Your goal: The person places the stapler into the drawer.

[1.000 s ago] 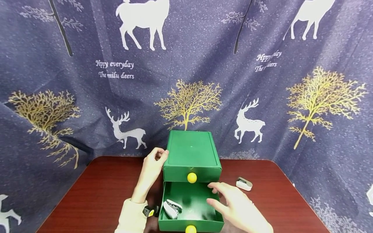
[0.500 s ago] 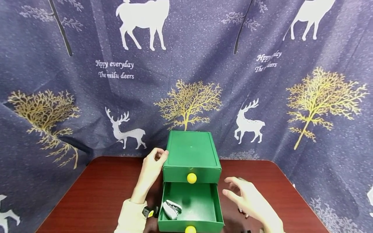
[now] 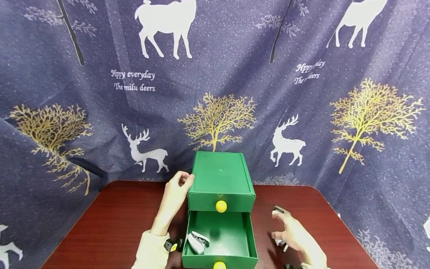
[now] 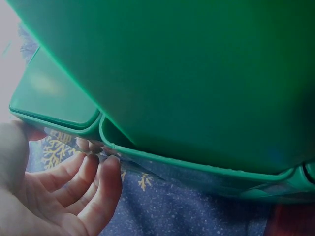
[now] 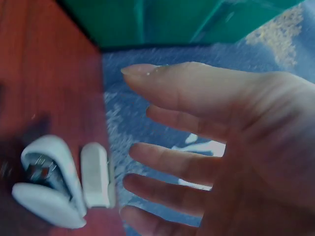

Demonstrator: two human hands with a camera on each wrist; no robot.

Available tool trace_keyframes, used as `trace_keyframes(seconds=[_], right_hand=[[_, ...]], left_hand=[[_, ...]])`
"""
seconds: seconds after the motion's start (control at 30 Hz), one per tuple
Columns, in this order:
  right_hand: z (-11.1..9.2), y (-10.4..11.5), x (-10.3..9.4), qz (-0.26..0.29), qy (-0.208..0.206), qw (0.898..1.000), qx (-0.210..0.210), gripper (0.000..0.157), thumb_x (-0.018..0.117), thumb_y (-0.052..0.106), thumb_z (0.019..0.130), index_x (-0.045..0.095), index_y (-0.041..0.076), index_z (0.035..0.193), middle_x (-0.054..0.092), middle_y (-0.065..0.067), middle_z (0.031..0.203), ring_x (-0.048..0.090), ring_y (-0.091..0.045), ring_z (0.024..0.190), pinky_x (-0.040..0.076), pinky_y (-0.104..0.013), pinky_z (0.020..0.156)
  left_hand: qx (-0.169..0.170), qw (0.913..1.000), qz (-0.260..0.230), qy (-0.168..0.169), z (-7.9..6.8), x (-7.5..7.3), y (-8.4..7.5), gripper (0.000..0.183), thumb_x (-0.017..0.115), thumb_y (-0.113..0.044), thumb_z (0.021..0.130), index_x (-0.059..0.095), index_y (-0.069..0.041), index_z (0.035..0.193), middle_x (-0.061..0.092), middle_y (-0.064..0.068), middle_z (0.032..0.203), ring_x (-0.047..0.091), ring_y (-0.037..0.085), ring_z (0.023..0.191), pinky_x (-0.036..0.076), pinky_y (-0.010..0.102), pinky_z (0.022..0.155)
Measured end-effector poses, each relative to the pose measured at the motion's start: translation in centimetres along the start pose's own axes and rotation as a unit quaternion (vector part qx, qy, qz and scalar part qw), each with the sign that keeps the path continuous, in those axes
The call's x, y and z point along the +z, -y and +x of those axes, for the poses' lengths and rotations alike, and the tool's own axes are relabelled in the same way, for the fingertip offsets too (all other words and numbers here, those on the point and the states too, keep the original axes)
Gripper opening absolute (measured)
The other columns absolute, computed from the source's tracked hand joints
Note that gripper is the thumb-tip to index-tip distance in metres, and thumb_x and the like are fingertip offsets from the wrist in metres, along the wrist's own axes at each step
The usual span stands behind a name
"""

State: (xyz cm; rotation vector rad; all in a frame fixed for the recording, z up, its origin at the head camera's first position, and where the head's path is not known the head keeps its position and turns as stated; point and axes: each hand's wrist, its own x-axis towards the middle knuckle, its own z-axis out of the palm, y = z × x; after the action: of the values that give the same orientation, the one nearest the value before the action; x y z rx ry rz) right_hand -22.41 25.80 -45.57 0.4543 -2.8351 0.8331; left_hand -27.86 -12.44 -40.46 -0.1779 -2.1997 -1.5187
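Note:
A green two-drawer cabinet [image 3: 220, 172] stands on the table, its lower drawer [image 3: 201, 261] pulled out and its upper drawer [image 3: 205, 202] closed. In the open drawer's left side lies a white stapler [image 3: 196, 243]. My left hand [image 3: 175, 190] touches the cabinet's left side, thumb at the top edge, fingers loosely bent along the wall. To the right of the cabinet, my right hand [image 3: 293, 233] hovers with spread fingers, holding nothing. Near it on the table are a white stapler [image 5: 59, 162] with parted arms and a slim white-and-grey stapler-like piece [image 5: 95, 174], both partly covered by the hand in the head view.
Yellow ball knobs mark the upper drawer front [image 3: 221, 206] and the lower one. The red-brown table [image 3: 111, 224] ends at a dark blue patterned curtain [image 3: 215, 74] behind the cabinet.
My right hand has moved from over the open drawer out to the right, above the staplers on the table. My left hand and the cabinet stay as they were.

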Motion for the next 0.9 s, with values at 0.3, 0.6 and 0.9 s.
trace_keyframes(seconds=[0.3, 0.6, 0.9], right_hand=[[-0.9, -3.3, 0.0, 0.126, 0.083, 0.989, -0.002, 0.073, 0.072, -0.005, 0.068, 0.046, -0.005, 0.136, 0.057, -0.023, 0.122, 0.058, -0.012, 0.061, 0.049, -0.027, 0.063], [-1.6, -4.4, 0.5, 0.066, 0.083, 0.994, 0.005, 0.058, 0.075, -0.001, 0.06, 0.057, -0.006, 0.115, 0.062, -0.006, 0.091, 0.053, -0.011, 0.074, 0.044, -0.028, 0.068], [-1.9, -5.7, 0.1, 0.105, 0.116, 0.988, 0.001, 0.058, 0.081, 0.007, 0.066, 0.055, -0.01, 0.116, 0.062, -0.005, 0.089, 0.055, -0.01, 0.077, 0.045, -0.027, 0.07]], left_hand=[[0.002, 1.0, -0.001, 0.0, 0.1, 0.0, -0.2, 0.024, 0.065, -0.035, 0.095, 0.065, -0.012, 0.097, 0.063, 0.0, 0.081, 0.059, 0.016, 0.072, 0.045, 0.029, 0.069], [0.005, 1.0, -0.005, 0.0, 0.0, 0.0, 0.0, 0.025, 0.065, -0.039, 0.094, 0.065, -0.014, 0.097, 0.063, -0.001, 0.08, 0.058, 0.016, 0.072, 0.045, 0.028, 0.068], [0.008, 0.9999, -0.008, 0.006, -0.1, -0.1, 0.1, 0.028, 0.063, -0.042, 0.095, 0.065, -0.014, 0.097, 0.062, 0.0, 0.079, 0.056, 0.017, 0.071, 0.044, 0.029, 0.067]])
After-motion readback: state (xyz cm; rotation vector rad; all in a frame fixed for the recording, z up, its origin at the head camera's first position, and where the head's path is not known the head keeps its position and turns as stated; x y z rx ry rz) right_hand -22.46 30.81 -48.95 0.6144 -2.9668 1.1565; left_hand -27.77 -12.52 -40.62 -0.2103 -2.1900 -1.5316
